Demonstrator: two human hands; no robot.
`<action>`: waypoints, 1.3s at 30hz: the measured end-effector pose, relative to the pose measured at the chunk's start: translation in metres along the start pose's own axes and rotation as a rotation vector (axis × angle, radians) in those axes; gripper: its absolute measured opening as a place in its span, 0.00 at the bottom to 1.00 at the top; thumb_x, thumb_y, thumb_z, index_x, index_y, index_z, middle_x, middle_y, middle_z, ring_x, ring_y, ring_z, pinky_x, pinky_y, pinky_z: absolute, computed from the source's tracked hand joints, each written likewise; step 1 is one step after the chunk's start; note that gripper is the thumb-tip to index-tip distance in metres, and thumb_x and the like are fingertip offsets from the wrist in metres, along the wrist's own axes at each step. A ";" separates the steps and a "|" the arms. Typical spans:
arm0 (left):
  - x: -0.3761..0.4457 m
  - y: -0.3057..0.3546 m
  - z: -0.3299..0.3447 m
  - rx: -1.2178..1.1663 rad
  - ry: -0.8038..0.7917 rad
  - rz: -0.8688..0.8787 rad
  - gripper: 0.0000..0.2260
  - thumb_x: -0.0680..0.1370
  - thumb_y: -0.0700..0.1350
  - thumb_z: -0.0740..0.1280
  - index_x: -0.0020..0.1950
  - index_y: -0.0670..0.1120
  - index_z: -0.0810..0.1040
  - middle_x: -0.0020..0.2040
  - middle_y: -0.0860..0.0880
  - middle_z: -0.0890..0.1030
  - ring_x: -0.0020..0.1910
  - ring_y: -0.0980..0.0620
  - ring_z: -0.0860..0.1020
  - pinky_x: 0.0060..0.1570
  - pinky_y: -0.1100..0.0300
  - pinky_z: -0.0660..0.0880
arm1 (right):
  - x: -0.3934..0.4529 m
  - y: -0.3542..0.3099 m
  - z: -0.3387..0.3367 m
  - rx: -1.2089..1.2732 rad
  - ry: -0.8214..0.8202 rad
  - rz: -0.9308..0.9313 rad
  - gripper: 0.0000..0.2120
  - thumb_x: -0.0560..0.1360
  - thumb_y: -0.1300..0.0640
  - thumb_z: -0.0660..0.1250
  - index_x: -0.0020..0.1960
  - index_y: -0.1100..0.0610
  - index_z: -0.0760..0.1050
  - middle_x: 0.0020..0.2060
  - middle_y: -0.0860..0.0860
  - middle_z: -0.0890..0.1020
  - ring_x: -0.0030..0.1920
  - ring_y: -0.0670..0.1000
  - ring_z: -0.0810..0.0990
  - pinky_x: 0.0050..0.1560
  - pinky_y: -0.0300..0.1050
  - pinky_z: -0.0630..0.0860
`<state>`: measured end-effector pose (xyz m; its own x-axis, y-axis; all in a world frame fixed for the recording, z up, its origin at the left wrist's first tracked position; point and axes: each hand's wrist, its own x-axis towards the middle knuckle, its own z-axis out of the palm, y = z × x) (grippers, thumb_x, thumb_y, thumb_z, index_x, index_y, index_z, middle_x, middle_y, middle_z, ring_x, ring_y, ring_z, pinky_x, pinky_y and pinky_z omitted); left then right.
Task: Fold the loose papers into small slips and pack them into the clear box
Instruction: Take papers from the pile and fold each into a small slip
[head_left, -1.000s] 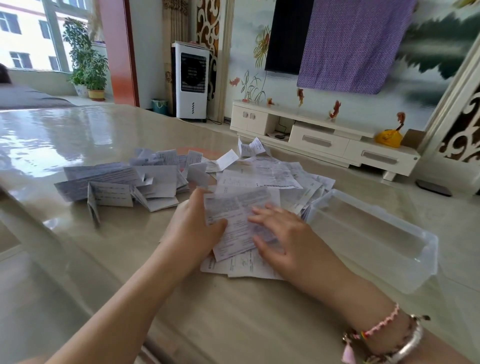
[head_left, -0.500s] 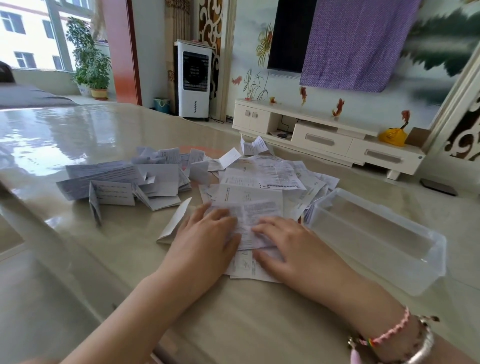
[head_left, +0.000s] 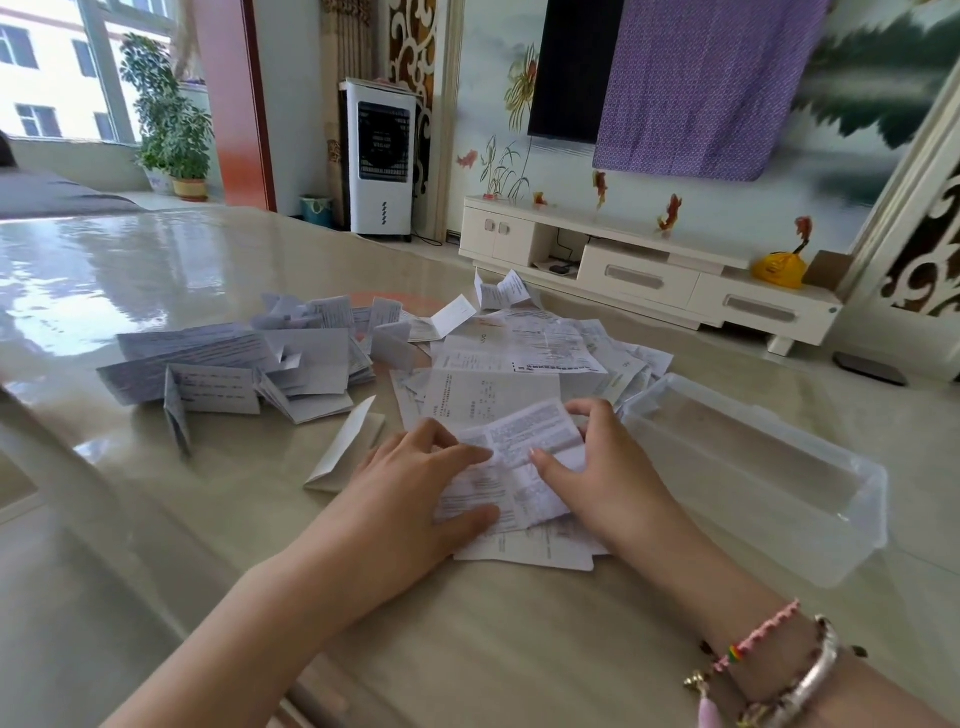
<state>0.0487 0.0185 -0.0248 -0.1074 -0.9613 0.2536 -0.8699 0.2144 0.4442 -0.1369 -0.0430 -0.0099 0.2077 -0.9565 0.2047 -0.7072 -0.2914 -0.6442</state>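
Observation:
A printed paper lies bent on the table in front of me, its far part raised. My left hand pinches its left edge between thumb and fingers. My right hand curls round its right edge, thumb on the sheet. Under and behind it spreads a pile of loose flat papers. The clear box stands empty, right of my right hand. Several folded slips lie heaped at the left, and one folded slip rests just left of my left hand.
The glossy table stretches far to the left and back; its near left edge drops to the floor. A white TV cabinet and a standing fan unit are beyond the table.
Both hands pressed the paper flat half a second ago; now they hold its two side edges and its far part is lifted and bent.

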 end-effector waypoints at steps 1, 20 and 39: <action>0.000 0.000 -0.001 0.001 -0.012 0.008 0.26 0.73 0.66 0.62 0.71 0.64 0.66 0.62 0.63 0.65 0.64 0.59 0.65 0.68 0.59 0.63 | 0.000 -0.002 0.000 0.050 0.008 0.014 0.23 0.76 0.50 0.68 0.66 0.52 0.63 0.56 0.45 0.75 0.54 0.46 0.76 0.47 0.36 0.72; 0.019 -0.004 -0.011 -0.612 0.393 -0.194 0.06 0.75 0.43 0.72 0.41 0.54 0.83 0.39 0.64 0.81 0.42 0.65 0.78 0.41 0.68 0.74 | -0.004 -0.005 -0.009 0.758 -0.143 0.123 0.07 0.76 0.60 0.69 0.53 0.57 0.81 0.45 0.50 0.86 0.47 0.50 0.85 0.45 0.40 0.80; 0.013 0.005 0.010 0.009 0.092 0.095 0.16 0.78 0.55 0.65 0.66 0.57 0.75 0.61 0.61 0.72 0.60 0.58 0.65 0.61 0.60 0.66 | 0.007 0.006 0.001 0.189 0.074 -0.054 0.06 0.75 0.59 0.69 0.51 0.52 0.76 0.49 0.48 0.84 0.49 0.46 0.81 0.53 0.42 0.77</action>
<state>0.0379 0.0051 -0.0283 -0.1457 -0.9168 0.3719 -0.8624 0.3019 0.4064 -0.1394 -0.0513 -0.0135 0.1867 -0.9380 0.2921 -0.5555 -0.3461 -0.7561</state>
